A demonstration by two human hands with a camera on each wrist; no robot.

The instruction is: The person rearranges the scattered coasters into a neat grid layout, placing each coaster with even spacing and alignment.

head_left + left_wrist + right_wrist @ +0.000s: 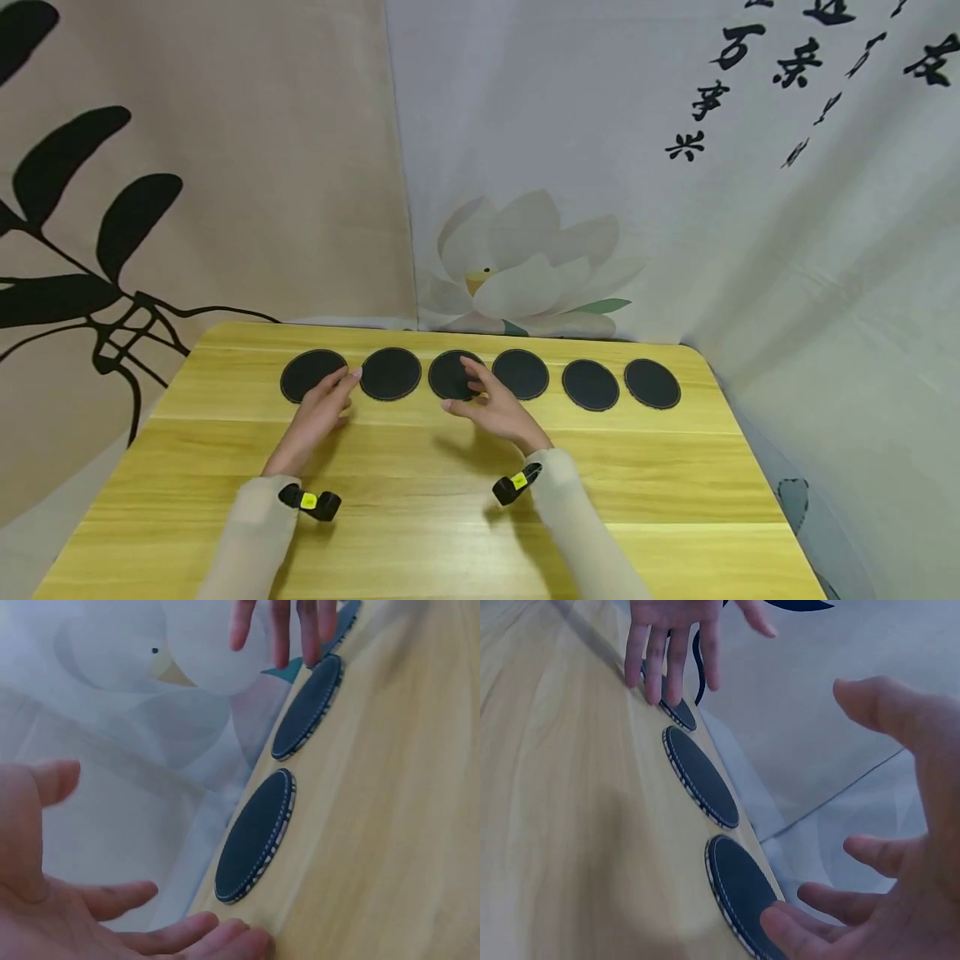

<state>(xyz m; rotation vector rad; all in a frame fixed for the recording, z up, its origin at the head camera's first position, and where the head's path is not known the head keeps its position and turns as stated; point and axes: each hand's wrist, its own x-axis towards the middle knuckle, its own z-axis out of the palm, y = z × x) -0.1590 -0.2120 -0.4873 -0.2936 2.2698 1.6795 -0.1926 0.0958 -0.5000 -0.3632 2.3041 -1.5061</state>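
Several round black coasters with stitched edges lie in a row along the far side of the table. My left hand (318, 414) hovers between the leftmost coaster (306, 375) and the one beside it (391, 374), fingers extended and holding nothing. My right hand (501, 410) is over the third coaster (448, 377) from the left, partly covering it, its fingers spread and loosely bent with nothing between them. In the left wrist view, the left fingertips come near the lower end of a coaster (256, 836). The right fingers overlap a coaster (742, 889) in the right wrist view.
The light wooden table (405, 500) has rounded far corners. Right of the hands lie more coasters, one (591, 385) next to another (652, 383). Behind the table hangs a pale cloth (322, 183) printed with leaves, a lotus and black characters. Each wrist wears a black camera strap.
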